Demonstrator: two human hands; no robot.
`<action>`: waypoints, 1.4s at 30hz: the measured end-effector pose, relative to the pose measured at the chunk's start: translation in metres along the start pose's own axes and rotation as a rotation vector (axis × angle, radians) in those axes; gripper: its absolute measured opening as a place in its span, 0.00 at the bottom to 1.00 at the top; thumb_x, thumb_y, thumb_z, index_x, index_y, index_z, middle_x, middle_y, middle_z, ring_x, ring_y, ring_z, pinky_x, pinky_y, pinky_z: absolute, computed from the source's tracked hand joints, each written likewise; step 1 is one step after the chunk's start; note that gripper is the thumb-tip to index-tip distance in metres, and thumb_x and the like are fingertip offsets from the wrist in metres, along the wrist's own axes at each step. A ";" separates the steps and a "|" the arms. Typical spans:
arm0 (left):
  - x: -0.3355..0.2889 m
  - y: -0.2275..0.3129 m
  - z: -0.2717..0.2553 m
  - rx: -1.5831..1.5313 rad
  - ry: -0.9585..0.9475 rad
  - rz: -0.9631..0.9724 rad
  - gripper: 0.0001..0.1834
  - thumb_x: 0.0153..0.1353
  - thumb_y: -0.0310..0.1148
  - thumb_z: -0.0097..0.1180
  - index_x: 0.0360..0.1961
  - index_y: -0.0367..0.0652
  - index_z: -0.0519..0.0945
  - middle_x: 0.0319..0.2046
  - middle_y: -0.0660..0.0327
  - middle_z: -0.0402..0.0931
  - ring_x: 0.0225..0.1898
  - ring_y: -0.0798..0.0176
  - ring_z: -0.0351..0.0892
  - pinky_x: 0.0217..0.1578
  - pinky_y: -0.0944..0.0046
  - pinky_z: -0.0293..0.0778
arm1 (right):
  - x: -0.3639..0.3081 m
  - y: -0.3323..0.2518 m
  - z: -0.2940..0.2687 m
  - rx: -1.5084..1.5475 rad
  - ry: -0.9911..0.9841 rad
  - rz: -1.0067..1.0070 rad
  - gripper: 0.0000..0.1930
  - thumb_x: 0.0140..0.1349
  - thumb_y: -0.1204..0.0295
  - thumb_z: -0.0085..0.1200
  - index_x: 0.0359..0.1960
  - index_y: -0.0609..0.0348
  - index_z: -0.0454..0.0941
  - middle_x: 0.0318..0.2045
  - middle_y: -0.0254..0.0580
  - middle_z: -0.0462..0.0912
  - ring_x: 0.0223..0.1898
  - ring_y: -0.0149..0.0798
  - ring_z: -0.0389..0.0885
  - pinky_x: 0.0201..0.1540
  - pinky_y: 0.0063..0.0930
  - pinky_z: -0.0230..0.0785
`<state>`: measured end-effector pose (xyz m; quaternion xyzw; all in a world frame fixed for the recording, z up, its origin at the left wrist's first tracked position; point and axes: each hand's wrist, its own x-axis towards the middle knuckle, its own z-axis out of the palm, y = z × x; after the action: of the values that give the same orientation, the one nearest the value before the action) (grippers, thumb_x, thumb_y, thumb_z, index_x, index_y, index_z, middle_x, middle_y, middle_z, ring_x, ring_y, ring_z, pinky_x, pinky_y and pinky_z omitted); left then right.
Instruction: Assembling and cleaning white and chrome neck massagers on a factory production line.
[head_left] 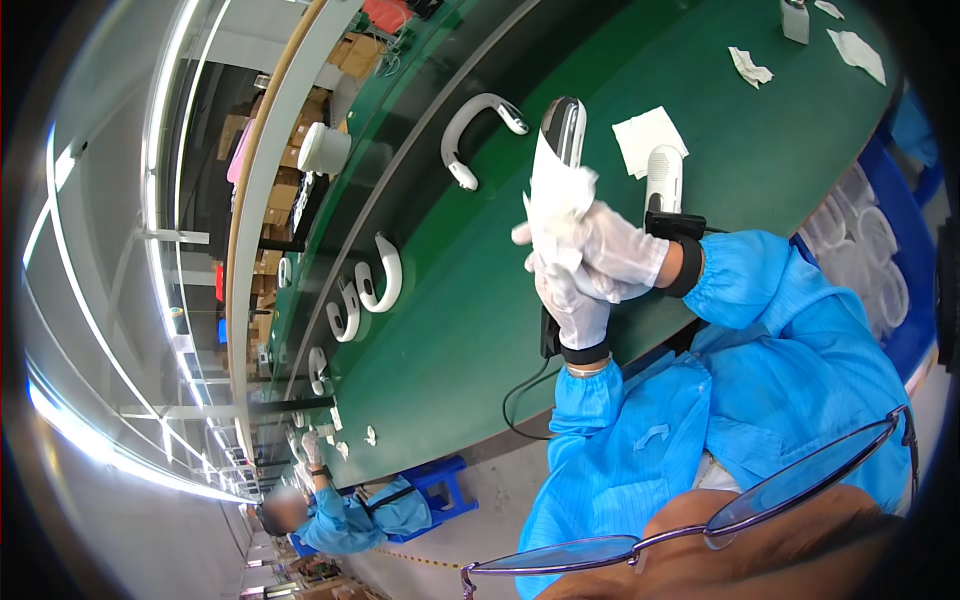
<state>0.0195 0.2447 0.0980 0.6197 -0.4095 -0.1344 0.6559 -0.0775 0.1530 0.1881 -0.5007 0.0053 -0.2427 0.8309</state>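
A white neck fan [567,135] with a dark, glossy end piece is held up over the green table. My left hand [572,305], in a thin white glove, is closed around its lower part. Closed over a crumpled white wipe [560,195], my gloved right hand [622,245] presses it against the fan's body. The two hands overlap, so the fan's lower end and some fingers are hidden. Just right of them, another white device [664,178] with a perforated grille lies partly on a square white sheet [645,135].
A curved neck fan [455,135] lies beyond my hands; others [388,275] are farther left. Crumpled wipes [750,67] and a small bottle [795,22] occupy the far right. A blue crate [905,200] holds clear plastic parts. A black cable [515,390] hangs nearby; a co-worker [350,515] sits far left.
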 end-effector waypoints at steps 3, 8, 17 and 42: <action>0.010 0.033 0.026 -0.034 0.106 0.298 0.34 0.61 0.46 0.60 0.60 0.34 0.68 0.31 0.60 0.77 0.22 0.69 0.75 0.20 0.70 0.70 | 0.017 -0.019 -0.017 0.496 0.150 -0.033 0.19 0.72 0.57 0.46 0.52 0.60 0.67 0.41 0.49 0.80 0.37 0.45 0.84 0.41 0.41 0.80; -0.003 0.055 0.018 -0.090 -0.169 -0.027 0.52 0.43 0.42 0.73 0.68 0.33 0.62 0.61 0.49 0.71 0.53 0.58 0.78 0.52 0.60 0.76 | 0.027 -0.037 -0.044 0.441 0.283 -0.005 0.21 0.69 0.55 0.52 0.51 0.59 0.69 0.41 0.47 0.80 0.37 0.42 0.84 0.42 0.37 0.81; -0.002 0.041 -0.002 0.580 -0.244 0.377 0.34 0.48 0.43 0.67 0.58 0.43 0.76 0.49 0.49 0.79 0.48 0.47 0.80 0.49 0.52 0.76 | -0.024 0.000 -0.012 -0.995 0.050 -0.329 0.23 0.58 0.67 0.60 0.55 0.63 0.74 0.43 0.40 0.81 0.46 0.37 0.80 0.53 0.28 0.71; -0.002 0.064 -0.007 0.600 0.376 0.200 0.25 0.45 0.27 0.64 0.46 0.32 0.74 0.37 0.48 0.77 0.37 0.50 0.79 0.43 0.54 0.74 | 0.027 -0.009 -0.010 -0.358 0.143 -0.357 0.13 0.70 0.62 0.49 0.46 0.59 0.73 0.40 0.44 0.79 0.38 0.40 0.82 0.44 0.34 0.75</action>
<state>0.0016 0.2634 0.1570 0.7553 -0.3616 0.1727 0.5187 -0.0594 0.1303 0.1967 -0.6143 0.0186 -0.4157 0.6704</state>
